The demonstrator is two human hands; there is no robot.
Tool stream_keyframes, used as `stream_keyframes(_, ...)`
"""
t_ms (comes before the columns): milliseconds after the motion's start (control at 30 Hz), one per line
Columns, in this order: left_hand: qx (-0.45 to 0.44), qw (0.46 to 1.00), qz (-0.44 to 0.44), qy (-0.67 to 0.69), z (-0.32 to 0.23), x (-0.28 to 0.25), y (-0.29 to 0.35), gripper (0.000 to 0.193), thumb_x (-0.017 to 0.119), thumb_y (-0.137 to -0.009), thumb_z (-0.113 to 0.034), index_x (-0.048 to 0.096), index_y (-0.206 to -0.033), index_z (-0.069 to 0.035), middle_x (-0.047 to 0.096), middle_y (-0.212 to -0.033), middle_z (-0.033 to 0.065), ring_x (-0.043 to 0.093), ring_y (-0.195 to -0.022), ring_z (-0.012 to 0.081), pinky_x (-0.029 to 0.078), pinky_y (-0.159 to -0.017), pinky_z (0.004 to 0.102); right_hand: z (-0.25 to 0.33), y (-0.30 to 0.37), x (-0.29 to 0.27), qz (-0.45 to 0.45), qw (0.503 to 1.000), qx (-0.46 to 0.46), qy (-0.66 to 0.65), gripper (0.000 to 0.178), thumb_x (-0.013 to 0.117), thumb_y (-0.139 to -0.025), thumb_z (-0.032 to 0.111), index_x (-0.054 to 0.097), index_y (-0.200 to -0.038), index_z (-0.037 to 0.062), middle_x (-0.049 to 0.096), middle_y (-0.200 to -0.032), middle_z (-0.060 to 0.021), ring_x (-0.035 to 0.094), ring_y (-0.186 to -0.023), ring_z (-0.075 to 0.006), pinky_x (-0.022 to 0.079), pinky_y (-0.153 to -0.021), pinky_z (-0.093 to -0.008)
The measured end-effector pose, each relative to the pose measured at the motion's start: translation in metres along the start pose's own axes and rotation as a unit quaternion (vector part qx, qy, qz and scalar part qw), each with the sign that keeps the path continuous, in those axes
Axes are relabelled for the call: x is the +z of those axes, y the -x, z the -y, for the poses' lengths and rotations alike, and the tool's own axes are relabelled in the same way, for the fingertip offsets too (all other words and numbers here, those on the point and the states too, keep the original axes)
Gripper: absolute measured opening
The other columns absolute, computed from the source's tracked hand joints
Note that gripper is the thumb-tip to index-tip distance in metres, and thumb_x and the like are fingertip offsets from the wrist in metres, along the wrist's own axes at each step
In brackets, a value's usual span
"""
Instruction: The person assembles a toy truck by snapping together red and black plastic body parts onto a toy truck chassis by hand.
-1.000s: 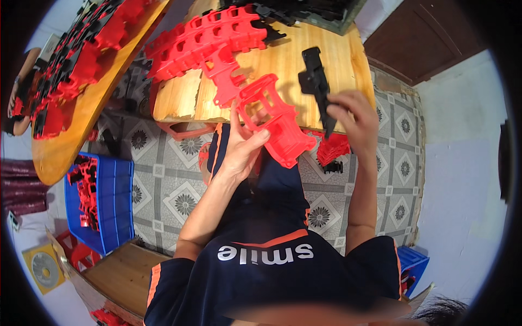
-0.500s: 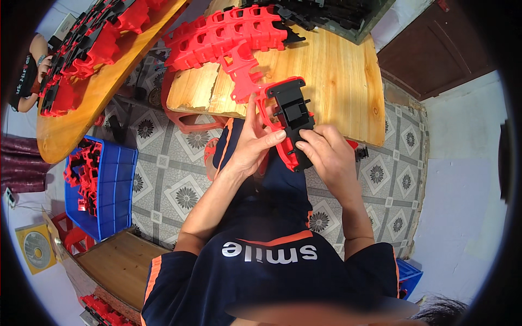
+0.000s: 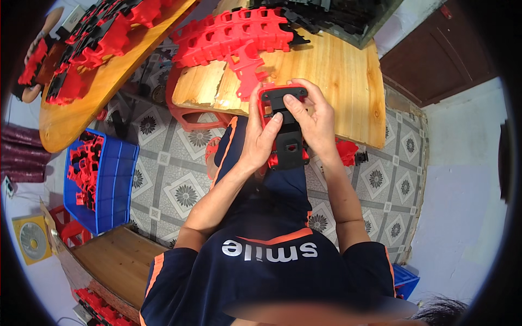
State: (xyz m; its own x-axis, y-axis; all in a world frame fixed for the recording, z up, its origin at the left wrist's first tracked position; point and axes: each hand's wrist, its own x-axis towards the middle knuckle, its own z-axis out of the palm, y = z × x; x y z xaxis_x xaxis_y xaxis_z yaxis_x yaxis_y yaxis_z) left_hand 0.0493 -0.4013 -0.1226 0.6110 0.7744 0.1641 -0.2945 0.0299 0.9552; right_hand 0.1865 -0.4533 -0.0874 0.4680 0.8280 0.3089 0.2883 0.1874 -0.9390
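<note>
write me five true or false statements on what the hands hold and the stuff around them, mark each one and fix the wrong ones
1. The left hand and right hand hold the black part against a red frame. True.
2. The right thumb is lifted well clear of the black part. False: it rests on it.
3. The blue crate on the person's left holds red and black pieces. True.
4. The row of red frames hangs on the wall. False: it lies on the wooden table.
5. The floor is plain, with no pattern. False: it has grey tiles with diamond and flower shapes.
</note>
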Motion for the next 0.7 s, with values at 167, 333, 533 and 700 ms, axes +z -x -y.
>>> stream_keyframes(167, -0.087, 0.981, -0.051, 0.165, -0.035, -0.018, 0.010, 0.063, 0.056, -0.099, -0.023, 0.023, -0.149, -0.004, 0.046, -0.135, 0.0145, 0.043, -0.127, 0.0199, 0.035, -0.108, 0.0334, 0.011, -0.008, 0.023, 0.035, 0.995, -0.085, 0.047, 0.031, 0.064, -0.092, 0.013, 0.059, -0.119, 0.0001, 0.066, -0.104, -0.0100, 0.062, -0.098, -0.0205, 0.048, -0.086, -0.0323)
stream_keyframes(333, 0.117, 0.980, -0.158, 0.008, -0.034, -0.036, 0.011, 0.057, 0.057, -0.099, -0.028, 0.032, -0.145, -0.005, 0.049, -0.130, 0.0109, 0.048, -0.119, 0.0163, 0.039, -0.103, 0.0316, 0.013, -0.009, 0.035, 0.132, 0.985, -0.025, -0.111, 0.067, 0.070, -0.089, 0.020, 0.037, -0.143, -0.0031, 0.050, -0.137, -0.0193, 0.048, -0.128, -0.0277, 0.035, -0.109, -0.0382)
stream_keyframes(533, 0.240, 0.948, -0.208, 0.020, -0.085, -0.080, 0.028, 0.097, 0.068, -0.090, -0.033, 0.001, -0.156, -0.007, 0.013, -0.158, 0.0169, 0.018, -0.146, 0.0266, 0.018, -0.118, 0.0394, 0.016, 0.020, 0.079, 0.223, 0.962, 0.000, -0.155, 0.070, 0.066, -0.093, 0.015, 0.029, -0.148, -0.0076, 0.054, -0.131, -0.0138, 0.055, -0.117, -0.0201, 0.043, -0.100, -0.0312)
stream_keyframes(700, 0.289, 0.921, -0.235, -0.114, -0.099, -0.113, 0.055, 0.124, 0.085, -0.069, -0.023, -0.002, -0.153, 0.002, 0.008, -0.159, 0.0217, 0.011, -0.149, 0.0322, 0.017, -0.119, 0.0419, 0.047, 0.002, 0.129, 0.235, 0.961, -0.115, -0.090, 0.061, 0.061, -0.096, 0.014, 0.033, -0.146, -0.0078, 0.058, -0.127, -0.0126, 0.059, -0.110, -0.0172, 0.046, -0.094, -0.0271)
